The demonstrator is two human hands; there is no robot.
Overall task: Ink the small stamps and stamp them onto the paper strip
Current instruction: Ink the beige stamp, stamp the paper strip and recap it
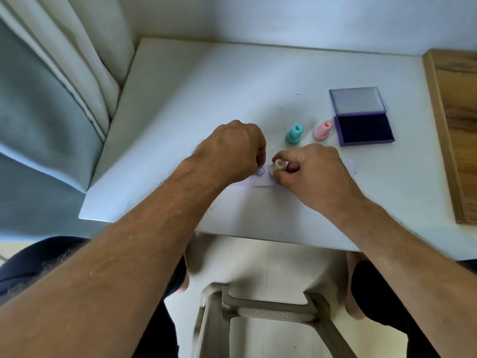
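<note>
Head view, looking down: a white table (258, 81) fills the middle of the scene, set against a pale wall, with a grey-and-white curtain (51, 99) hanging at its left edge and a wooden board (454, 125) lying along its right edge. Below the near edge of the table, a grey plastic stool frame (273, 306) stands on the floor between the person's knees.

An open purple ink pad (361, 117) lies on the right part of the table – lid folded back, dark pad surface facing up. A white paper strip (260, 182) lies flat on the table just in front of the person, running left to right under both hands.

The left hand (232, 151) rests on the left part of the strip, fingers curled down together onto the paper. The right hand (315, 171) is closed around a beige stamp (278, 167), fingers clamped on its body, with the stamp's base pressed against the strip. Whether the base sits fully flat cannot be determined.

Two further stamps stand upright beyond the hands, between the strip and the ink pad: a teal stamp (294, 134) and, to its right and just beside the pad, a pink stamp (321, 130).

One round blue imprint (259, 171) is visible on the strip – between the two hands, just left of the beige stamp.
</note>
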